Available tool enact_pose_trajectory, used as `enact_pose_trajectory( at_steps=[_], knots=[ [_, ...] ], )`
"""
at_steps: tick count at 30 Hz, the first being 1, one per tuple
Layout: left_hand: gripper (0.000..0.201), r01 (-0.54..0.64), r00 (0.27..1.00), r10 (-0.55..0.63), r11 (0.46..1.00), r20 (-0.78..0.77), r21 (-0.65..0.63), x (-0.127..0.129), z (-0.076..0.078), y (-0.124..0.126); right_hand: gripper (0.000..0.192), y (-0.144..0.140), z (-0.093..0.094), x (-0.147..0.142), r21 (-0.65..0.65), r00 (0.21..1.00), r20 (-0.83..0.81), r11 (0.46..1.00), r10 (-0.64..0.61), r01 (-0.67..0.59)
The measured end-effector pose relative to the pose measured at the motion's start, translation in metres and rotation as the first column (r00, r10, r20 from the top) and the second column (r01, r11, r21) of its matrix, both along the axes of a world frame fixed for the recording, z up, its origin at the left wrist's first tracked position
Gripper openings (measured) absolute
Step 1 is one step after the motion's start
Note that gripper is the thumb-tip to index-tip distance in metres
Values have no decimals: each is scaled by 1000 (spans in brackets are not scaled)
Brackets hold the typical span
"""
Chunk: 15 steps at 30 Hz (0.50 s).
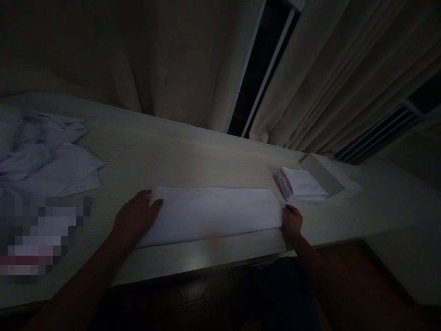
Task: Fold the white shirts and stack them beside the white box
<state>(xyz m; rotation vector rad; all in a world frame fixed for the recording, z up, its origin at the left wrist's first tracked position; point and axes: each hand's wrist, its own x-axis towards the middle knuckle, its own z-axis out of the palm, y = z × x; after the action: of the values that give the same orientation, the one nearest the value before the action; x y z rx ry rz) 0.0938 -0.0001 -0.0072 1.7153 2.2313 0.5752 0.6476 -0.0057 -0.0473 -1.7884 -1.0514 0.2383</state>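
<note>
A white cloth (pixel 213 214), folded into a long flat strip, lies on the pale counter (pixel 193 161) in front of me. At its left end, my left hand (pixel 138 214) grips the edge, with the thumb on top and the fingers curled at the far corner. My right hand (pixel 292 220) pinches the cloth's right end near the counter's front edge. Just beyond that hand rests a stack of folded white cloths (pixel 301 184). The undersides of both grips are hidden.
Crumpled white cloths (pixel 48 151) are heaped at the left, with a blurred-out item (pixel 44 234) before them. A grey flat board or box (pixel 324 174) leans by the folded stack. Beige curtains (pixel 317 69) hang behind the counter beside a dark window gap (pixel 262 69).
</note>
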Motion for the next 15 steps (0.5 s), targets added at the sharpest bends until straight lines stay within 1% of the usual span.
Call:
enact_pose_trajectory(
  at_steps=[2,4,7,10,12,15],
  knots=[
    [62,-14,1000,15,999,27,-47,-5,-2,4,60,3,4,-2,-16,998,-37,998,55,-56],
    [56,-19,999,20,998,32,-53,-8,-2,7,57,7,9,-6,-46,991,-58,992,119,-122],
    [50,-42,995,46,998,88,-46,-11,0,12,53,13,12,-8,-150,985,-48,974,164,-169],
    [48,-78,984,85,996,156,-47,-12,4,13,50,19,9,-6,-232,992,3,965,130,-125],
    [47,-94,982,99,995,158,-41,-11,5,13,49,22,4,-4,-240,994,36,967,98,-87],
    [45,-89,986,92,996,140,-31,-10,7,11,48,23,-3,-2,-238,995,75,970,68,-48]
  ],
)
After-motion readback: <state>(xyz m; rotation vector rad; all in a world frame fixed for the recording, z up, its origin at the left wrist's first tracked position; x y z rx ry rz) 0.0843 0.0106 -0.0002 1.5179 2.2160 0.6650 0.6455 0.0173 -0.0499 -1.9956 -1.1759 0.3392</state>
